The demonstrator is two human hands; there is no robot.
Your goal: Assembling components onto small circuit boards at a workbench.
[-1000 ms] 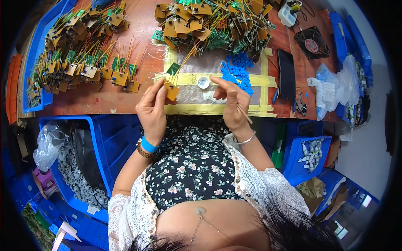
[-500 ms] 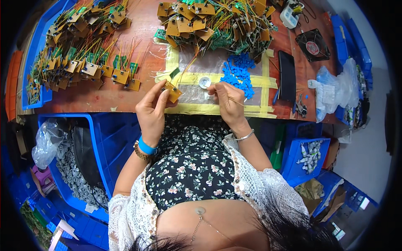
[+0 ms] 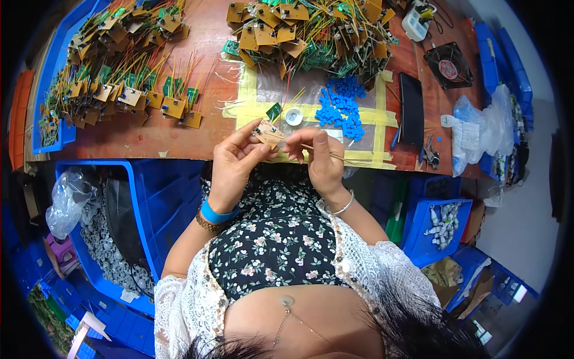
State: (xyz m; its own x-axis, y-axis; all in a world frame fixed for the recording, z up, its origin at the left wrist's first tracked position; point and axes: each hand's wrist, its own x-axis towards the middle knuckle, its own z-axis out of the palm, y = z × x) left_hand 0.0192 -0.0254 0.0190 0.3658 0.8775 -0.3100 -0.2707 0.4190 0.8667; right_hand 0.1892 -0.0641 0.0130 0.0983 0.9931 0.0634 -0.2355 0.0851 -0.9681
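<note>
We see the left hand (image 3: pixel 234 160) pinching a small tan circuit board (image 3: pixel 267 133) over the desk (image 3: pixel 209 128) edge, while the right hand (image 3: pixel 323 161) holds its thin wires (image 3: pixel 323 151) beside blue clips (image 3: pixel 341 107).

Matt tan board (image 3: pixel 267 133), worn wooden bench (image 3: pixel 203 128)

Small tan circuit board (image 3: pixel 267 133) with thin yellow wires (image 3: pixel 323 151), held tilted, just nearer the person than the white cup (image 3: pixel 293 116).
</note>
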